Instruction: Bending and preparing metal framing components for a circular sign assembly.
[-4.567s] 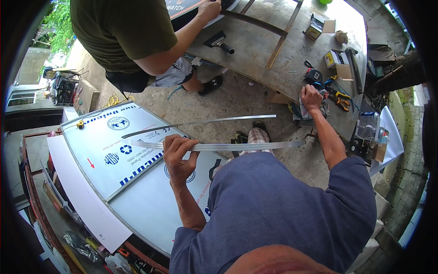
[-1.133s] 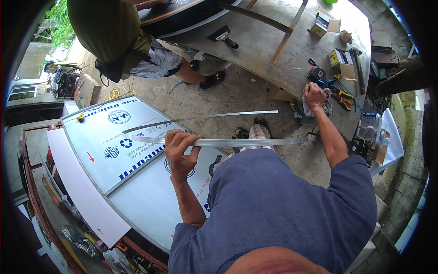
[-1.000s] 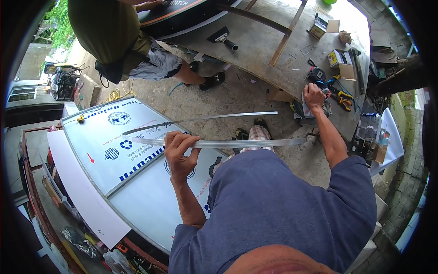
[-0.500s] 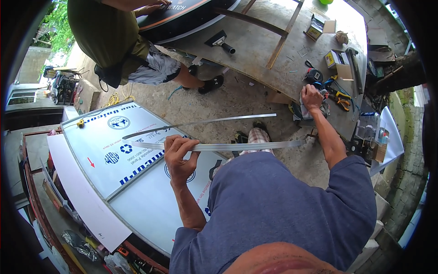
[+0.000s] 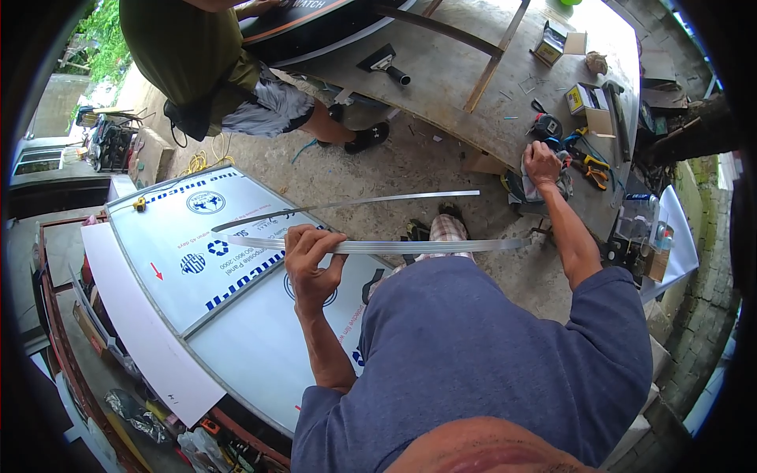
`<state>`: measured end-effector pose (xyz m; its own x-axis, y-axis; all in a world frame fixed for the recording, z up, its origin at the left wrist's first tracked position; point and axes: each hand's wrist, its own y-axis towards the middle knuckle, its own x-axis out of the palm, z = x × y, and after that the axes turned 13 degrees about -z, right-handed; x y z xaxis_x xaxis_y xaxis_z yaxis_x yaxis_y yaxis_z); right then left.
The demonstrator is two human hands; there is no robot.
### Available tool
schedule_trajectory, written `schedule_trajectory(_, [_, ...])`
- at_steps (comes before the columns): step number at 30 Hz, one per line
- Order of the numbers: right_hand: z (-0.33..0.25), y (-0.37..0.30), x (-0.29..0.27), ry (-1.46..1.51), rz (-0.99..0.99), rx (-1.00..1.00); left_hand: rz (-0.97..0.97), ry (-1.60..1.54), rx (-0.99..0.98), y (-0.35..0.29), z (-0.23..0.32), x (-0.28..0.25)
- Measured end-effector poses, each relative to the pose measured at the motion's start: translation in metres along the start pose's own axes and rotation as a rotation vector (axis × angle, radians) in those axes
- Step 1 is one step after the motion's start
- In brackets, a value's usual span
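While a grey-topped desk [image 5: 445,87] fills the upper right, a pale blue printed panel [image 5: 260,339] lies at lower left, with concrete floor between them. A co-worker [image 5: 185,63] in an olive shirt stands by the desk's left end, one hand on a round black sign [image 5: 331,35] there. A brown frame [image 5: 441,31] lies beside the sign, open at the desk's near edge.

A long, narrow metal strip [image 5: 426,247] spans the gap in front of the wearer: its left end, apparently doubled back, is above the panel, and its two arms reach right toward the desk's near edge. The left grip [image 5: 314,264] pinches the lower arm, fingers above and thumb below. The right grip [image 5: 542,165] is curled on a crumpled cloth [image 5: 564,187] at the desk's near edge, toward its right corner; whether it grasps anything, I cannot tell.

The strip looks light, springy and smooth, so likely slippery, easily kinked and perhaps sharp-edged; its flat faces near mid-length seem the best hold.

Near the desk's right edge are two small open boxes [image 5: 585,100], orange-and-black pliers [image 5: 593,176] and a tape measure [image 5: 546,128].
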<state>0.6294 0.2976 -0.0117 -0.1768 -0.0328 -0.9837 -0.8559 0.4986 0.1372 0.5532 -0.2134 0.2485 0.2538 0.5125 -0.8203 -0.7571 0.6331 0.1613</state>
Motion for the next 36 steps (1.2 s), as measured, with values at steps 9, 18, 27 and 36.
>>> schedule_trajectory(9, [0.0003,-0.0004,0.0035,0.002,0.021,0.017,0.004,-0.002,-0.02,-0.0018,0.0013,0.0001])
schedule_trajectory(18, [-0.0016,-0.0002,0.0015,0.001,0.016,0.009,0.009,-0.016,-0.019,-0.0021,0.0012,0.0001])
schedule_trajectory(27, [-0.0004,-0.0006,0.0029,-0.002,-0.01,0.02,0.009,-0.014,-0.005,-0.0002,0.0014,0.0002])
schedule_trajectory(36, [0.0,-0.0005,0.004,-0.037,-0.006,0.025,0.0,-0.013,-0.014,0.0012,0.001,-0.0011])
